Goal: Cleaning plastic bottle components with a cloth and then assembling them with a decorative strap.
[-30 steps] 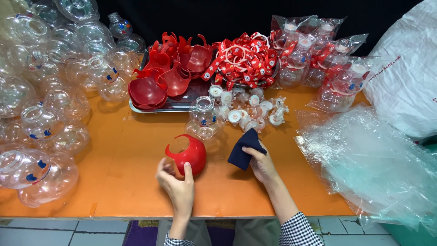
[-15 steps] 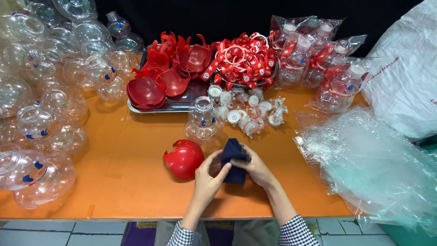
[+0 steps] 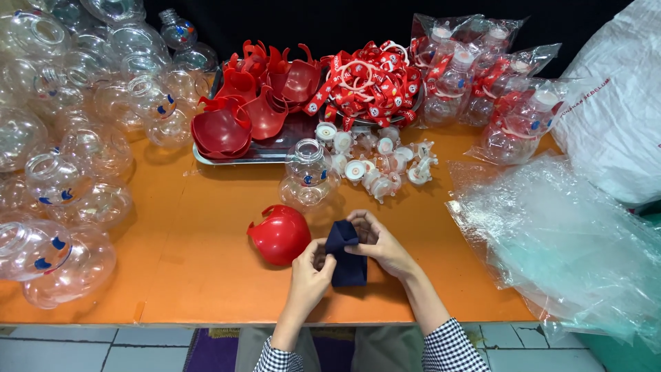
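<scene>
One dark navy fabric piece, one loose red plastic half-shell, one metal tray, two hands.

You look through one head-worn camera, angled steeply down and forward over the orange table, close above your own forearms. The near table edge crosses the bottom; a dark backdrop closes the top.

An orange table carries clear bottles, a metal tray, white caps, plastic bags, a red shell
</scene>
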